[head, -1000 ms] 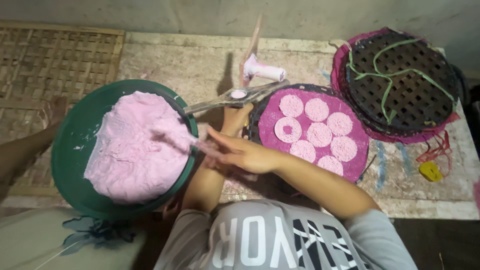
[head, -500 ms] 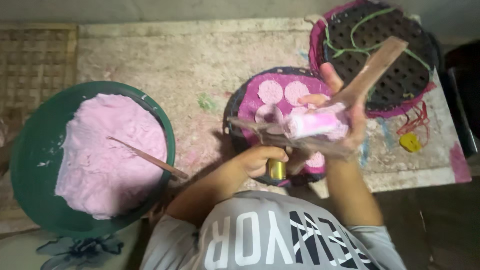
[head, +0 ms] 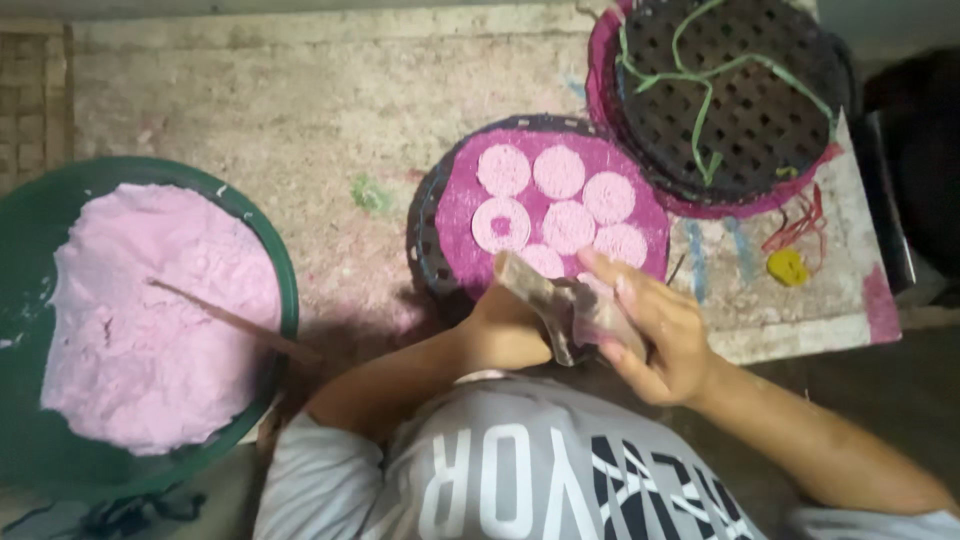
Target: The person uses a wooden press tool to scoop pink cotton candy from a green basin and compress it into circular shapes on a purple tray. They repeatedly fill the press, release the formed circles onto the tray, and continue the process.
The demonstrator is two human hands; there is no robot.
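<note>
Pink dough smears the wooden press point(head: 570, 305) that both hands hold together above the near edge of a round mat point(head: 650, 215) covered in magenta cloth. The right hand point(head: 660, 335) wraps its fingers around the tool from the far side, clenched on it; the left hand point(head: 505, 325) grasps it from beneath, mostly hidden behind the wood. Seven pale pink pressed discs point(head: 560, 172) lie on the mat, just beyond the press. To the left, well apart, a green basin point(head: 280, 255) holds a mound of pink dough point(head: 150, 310) with a thin stick point(head: 235, 322) lying in it. A dark woven tray point(head: 740, 90) sits at the upper right.
</note>
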